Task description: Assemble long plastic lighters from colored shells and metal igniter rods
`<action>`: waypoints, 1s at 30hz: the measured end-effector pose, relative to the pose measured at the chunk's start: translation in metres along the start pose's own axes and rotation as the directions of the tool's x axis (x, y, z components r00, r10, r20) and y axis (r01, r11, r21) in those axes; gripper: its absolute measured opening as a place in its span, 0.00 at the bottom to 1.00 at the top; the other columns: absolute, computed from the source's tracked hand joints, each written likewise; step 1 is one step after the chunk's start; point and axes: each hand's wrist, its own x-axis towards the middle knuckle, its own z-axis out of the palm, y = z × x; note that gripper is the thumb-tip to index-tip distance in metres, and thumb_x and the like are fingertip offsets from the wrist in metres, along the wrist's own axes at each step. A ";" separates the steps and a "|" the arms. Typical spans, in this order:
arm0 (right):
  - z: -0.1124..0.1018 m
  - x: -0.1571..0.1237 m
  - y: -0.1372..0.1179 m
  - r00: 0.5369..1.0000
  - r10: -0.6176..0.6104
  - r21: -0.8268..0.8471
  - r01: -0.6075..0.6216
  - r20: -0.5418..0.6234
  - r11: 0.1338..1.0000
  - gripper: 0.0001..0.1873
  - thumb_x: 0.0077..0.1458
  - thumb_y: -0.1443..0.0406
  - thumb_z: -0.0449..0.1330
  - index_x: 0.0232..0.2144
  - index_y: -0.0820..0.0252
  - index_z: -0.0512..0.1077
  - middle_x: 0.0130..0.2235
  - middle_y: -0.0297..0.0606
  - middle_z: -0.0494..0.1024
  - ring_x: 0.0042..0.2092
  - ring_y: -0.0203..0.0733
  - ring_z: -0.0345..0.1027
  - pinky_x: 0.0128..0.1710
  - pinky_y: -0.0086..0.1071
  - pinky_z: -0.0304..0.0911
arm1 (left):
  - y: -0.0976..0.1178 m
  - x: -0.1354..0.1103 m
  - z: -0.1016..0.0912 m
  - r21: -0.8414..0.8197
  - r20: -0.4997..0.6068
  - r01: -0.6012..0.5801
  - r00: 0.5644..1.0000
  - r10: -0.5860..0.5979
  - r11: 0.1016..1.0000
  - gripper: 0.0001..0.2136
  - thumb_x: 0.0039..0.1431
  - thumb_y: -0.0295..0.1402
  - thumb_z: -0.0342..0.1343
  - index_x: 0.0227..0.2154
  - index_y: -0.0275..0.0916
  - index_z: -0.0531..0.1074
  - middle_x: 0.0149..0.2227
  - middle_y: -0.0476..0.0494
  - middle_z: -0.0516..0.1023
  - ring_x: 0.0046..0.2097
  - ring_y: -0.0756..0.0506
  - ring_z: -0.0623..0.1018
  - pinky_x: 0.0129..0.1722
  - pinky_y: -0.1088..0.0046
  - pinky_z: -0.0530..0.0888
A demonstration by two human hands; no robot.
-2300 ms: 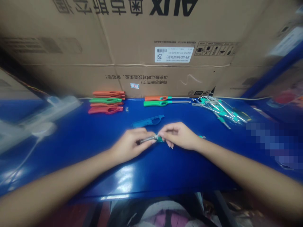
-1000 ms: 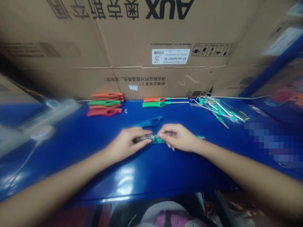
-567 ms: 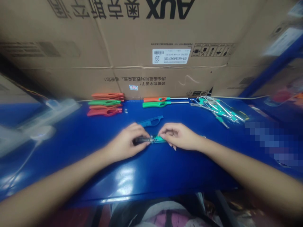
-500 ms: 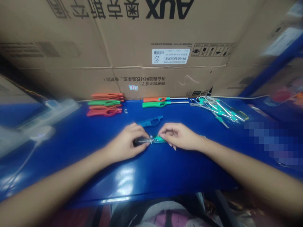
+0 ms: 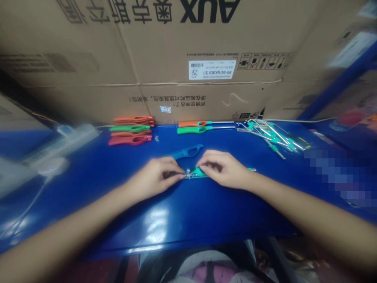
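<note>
Low over the blue table, a partly assembled long lighter [image 5: 193, 174] shows clear and green parts between my hands. My left hand [image 5: 154, 177] is closed, thumb and fingers pinching its left end. From the other side my right hand [image 5: 225, 169] closes thumb and fingertips on the green part in the middle. A green end sticks out just past the right hand. Most of the lighter's left end is hidden by my left fingers. Just beyond the hands lies a blue handle shell [image 5: 187, 152], its left end behind my left hand.
Orange, green and red handle shells [image 5: 131, 139] are stacked at the back left. An orange lighter [image 5: 193, 124] and a green lighter [image 5: 193, 130] lie at the back middle. Metal rods with green parts [image 5: 275, 137] are piled to their right. A cardboard sheet [image 5: 165, 70] stands behind.
My left hand has shifted slightly left, its fingers closer together around the lighter's end; the dark part seen in it before is now mostly covered. My right hand stays nearly in place.
</note>
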 end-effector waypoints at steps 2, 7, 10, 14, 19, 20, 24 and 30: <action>-0.002 -0.001 0.000 0.986 -0.152 -0.205 0.163 0.068 0.965 0.12 0.64 0.67 0.56 0.45 0.60 0.78 0.44 0.45 0.77 0.43 0.43 0.72 0.42 0.38 0.71 | 0.000 0.000 0.001 -0.003 -0.009 0.007 1.000 -0.007 1.000 0.08 0.65 0.32 0.60 0.42 0.41 0.82 0.37 0.44 0.80 0.36 0.49 0.79 0.35 0.75 0.74; -0.005 -0.003 0.003 0.922 -0.204 -0.452 0.343 0.328 0.824 0.21 0.66 0.62 0.56 0.60 0.58 0.71 0.66 0.51 0.64 0.62 0.56 0.61 0.58 0.53 0.62 | 0.001 0.000 0.001 0.014 -0.009 -0.001 1.000 0.001 1.000 0.08 0.65 0.32 0.60 0.42 0.40 0.83 0.37 0.45 0.79 0.35 0.50 0.79 0.38 0.74 0.75; -0.008 -0.003 0.002 0.893 -0.172 -0.485 0.378 0.415 0.789 0.25 0.67 0.61 0.55 0.64 0.59 0.67 0.71 0.53 0.55 0.65 0.58 0.58 0.60 0.55 0.59 | 0.001 0.000 0.000 0.020 0.001 0.002 1.000 -0.002 1.000 0.08 0.65 0.32 0.59 0.43 0.40 0.83 0.37 0.45 0.79 0.35 0.50 0.79 0.38 0.74 0.75; -0.014 -0.001 -0.003 0.869 -0.146 -0.543 0.418 0.473 0.728 0.25 0.67 0.60 0.55 0.65 0.57 0.66 0.72 0.53 0.50 0.64 0.59 0.59 0.61 0.55 0.58 | 0.001 -0.001 -0.001 0.032 0.012 -0.009 1.000 0.008 0.999 0.09 0.66 0.32 0.59 0.43 0.40 0.82 0.38 0.45 0.79 0.37 0.49 0.79 0.40 0.74 0.75; -0.013 0.000 -0.010 0.859 -0.136 -0.605 0.451 0.493 0.656 0.25 0.68 0.60 0.54 0.65 0.58 0.66 0.72 0.51 0.53 0.63 0.59 0.62 0.59 0.54 0.60 | 0.004 -0.001 -0.002 0.110 0.030 -0.035 0.999 0.032 0.993 0.10 0.67 0.33 0.57 0.44 0.39 0.82 0.39 0.44 0.79 0.38 0.48 0.79 0.41 0.72 0.74; -0.012 0.000 -0.011 0.859 -0.136 -0.613 0.454 0.493 0.646 0.25 0.68 0.60 0.53 0.64 0.59 0.66 0.71 0.51 0.54 0.63 0.58 0.63 0.58 0.54 0.60 | 0.005 -0.001 -0.002 0.129 0.036 -0.038 0.999 0.033 0.991 0.10 0.67 0.33 0.56 0.44 0.39 0.82 0.39 0.43 0.79 0.38 0.47 0.79 0.41 0.71 0.74; -0.009 -0.001 -0.011 0.863 -0.134 -0.616 0.448 0.487 0.648 0.25 0.68 0.62 0.52 0.64 0.62 0.67 0.70 0.53 0.57 0.61 0.56 0.66 0.56 0.52 0.62 | 0.009 -0.001 -0.003 0.183 0.061 -0.050 0.997 0.039 0.982 0.10 0.68 0.33 0.56 0.45 0.39 0.81 0.39 0.43 0.78 0.38 0.47 0.79 0.41 0.71 0.74; -0.013 -0.001 -0.013 0.863 -0.139 -0.555 0.427 0.486 0.714 0.24 0.68 0.61 0.53 0.62 0.62 0.68 0.69 0.54 0.58 0.63 0.56 0.64 0.58 0.52 0.60 | 0.009 -0.002 -0.004 0.188 0.074 -0.045 0.997 0.031 0.981 0.10 0.68 0.34 0.56 0.46 0.41 0.81 0.40 0.44 0.78 0.39 0.47 0.79 0.41 0.72 0.74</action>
